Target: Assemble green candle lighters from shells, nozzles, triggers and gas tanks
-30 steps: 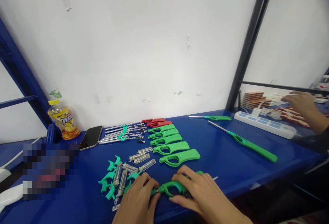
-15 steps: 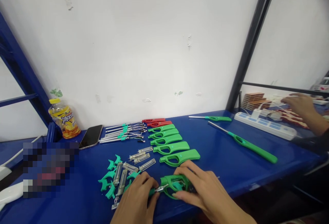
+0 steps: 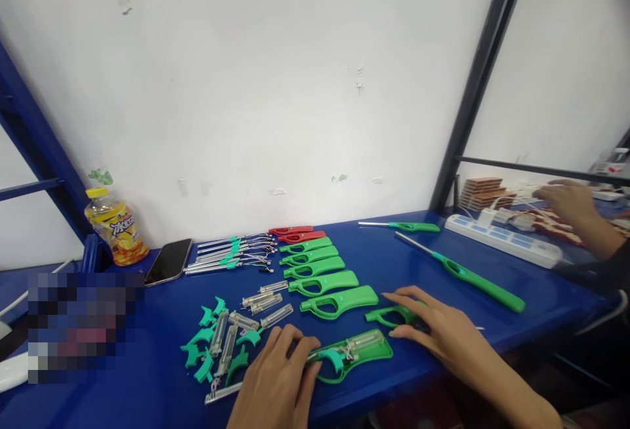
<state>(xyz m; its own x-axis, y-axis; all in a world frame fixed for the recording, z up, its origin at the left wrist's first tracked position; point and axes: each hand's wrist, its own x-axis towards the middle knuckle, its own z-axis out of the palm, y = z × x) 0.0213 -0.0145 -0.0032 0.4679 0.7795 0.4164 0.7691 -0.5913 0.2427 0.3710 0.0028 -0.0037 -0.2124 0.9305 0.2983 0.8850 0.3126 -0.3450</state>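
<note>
My left hand (image 3: 278, 376) is closed around the neck of an opened green lighter (image 3: 361, 353) at the table's front edge. Inside its half shell show a clear fuel tank (image 3: 367, 340) and a teal trigger (image 3: 333, 358); a metal tube (image 3: 224, 392) sticks out left from under the hand. To the right, my right hand (image 3: 428, 324) grips a separate green half shell (image 3: 394, 315), partly covered by the fingers. Left of my left hand lie loose teal triggers (image 3: 203, 337) and several clear fuel tanks (image 3: 226, 350).
Green handle shells (image 3: 344, 299) and red ones (image 3: 295, 235) form a column behind, beside metal lighter tubes (image 3: 229, 255). Two long green lighters (image 3: 482, 281) and a power strip (image 3: 506, 240) lie right. Phone (image 3: 170, 262) and bottle (image 3: 118, 229) stand left. Another person's hand (image 3: 573, 206) shows far right.
My right hand has moved right with the half shell, away from the lighter, whose fuel tank and trigger now lie exposed. My left hand has stayed near the same spot.
</note>
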